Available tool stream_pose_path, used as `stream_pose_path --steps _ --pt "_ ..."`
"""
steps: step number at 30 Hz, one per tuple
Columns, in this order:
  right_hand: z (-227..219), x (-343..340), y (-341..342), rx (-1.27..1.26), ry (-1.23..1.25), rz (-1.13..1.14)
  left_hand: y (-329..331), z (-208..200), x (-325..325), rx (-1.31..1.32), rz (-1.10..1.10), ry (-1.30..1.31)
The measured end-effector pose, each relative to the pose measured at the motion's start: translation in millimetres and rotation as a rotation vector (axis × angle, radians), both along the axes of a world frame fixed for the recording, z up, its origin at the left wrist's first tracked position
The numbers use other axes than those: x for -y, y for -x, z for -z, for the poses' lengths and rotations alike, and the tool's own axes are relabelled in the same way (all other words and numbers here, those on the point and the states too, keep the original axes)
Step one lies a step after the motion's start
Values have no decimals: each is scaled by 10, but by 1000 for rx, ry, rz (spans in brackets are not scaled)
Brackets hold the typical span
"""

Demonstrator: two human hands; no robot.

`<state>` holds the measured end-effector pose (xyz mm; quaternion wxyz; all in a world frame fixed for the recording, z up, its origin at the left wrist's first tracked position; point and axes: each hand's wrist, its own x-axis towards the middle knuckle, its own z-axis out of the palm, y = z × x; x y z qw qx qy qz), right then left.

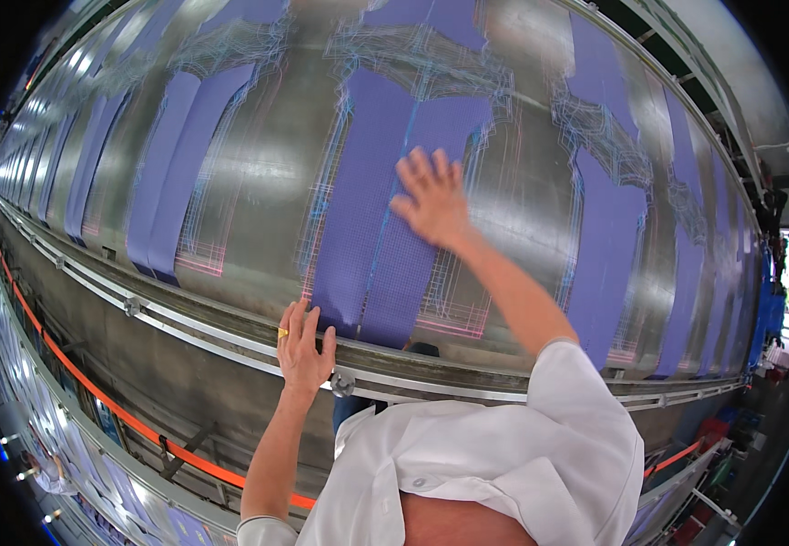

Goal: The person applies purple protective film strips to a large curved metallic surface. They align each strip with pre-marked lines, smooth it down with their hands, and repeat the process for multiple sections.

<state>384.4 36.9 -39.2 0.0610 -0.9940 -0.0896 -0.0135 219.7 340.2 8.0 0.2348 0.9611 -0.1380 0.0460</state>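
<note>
From my distant seat, I see the right hand (432, 200) just off centre toward one o'clock, palm down with fingers spread wide, gripping nothing; it lies over a purple panel (355, 218), though how hard it presses I can't tell. At eight o'clock, near centre, the left hand (306, 350) has its fingers extended and slightly parted at the panel's near left corner, a yellow ring (282, 333) on one of them. I see nothing clasped there, but can't tell whether those fingertips touch the panel.

The panel reaches from centre toward twelve o'clock on a metallic table (262, 196) marked with pink and blue lines. Other purple panels lie at ten (162, 173) and three o'clock (608, 237).

At four o'clock I get red, bin-like containers (713, 429), their contents too small to read. A white shirt (494, 446), cut off below, covers six o'clock; a distant person (48, 475) at eight is blurred.
</note>
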Motion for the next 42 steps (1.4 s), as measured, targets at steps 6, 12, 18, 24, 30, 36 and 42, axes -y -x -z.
stream_pose_path --steps 6,12,18,24,30,36,42 --pt "-128 972 -1015 -101 61 275 7 36 -13 -8 0 15" --pt "-66 942 -1071 -97 12 368 -9 38 -3 -2 -6 36" --pt "77 248 -461 -26 -30 122 0 49 -8 -4 -26 31" --pt "15 -208 -234 -33 -89 -89 7 62 -19 -2 -39 20" --pt "56 -724 -12 68 -50 -382 3 72 -3 -5 -31 37" --pt "-96 -1113 1076 -13 -227 -731 15 42 19 11 -43 25" --pt "-82 -762 172 5 -134 -503 4 3 17 -18 -43 26"
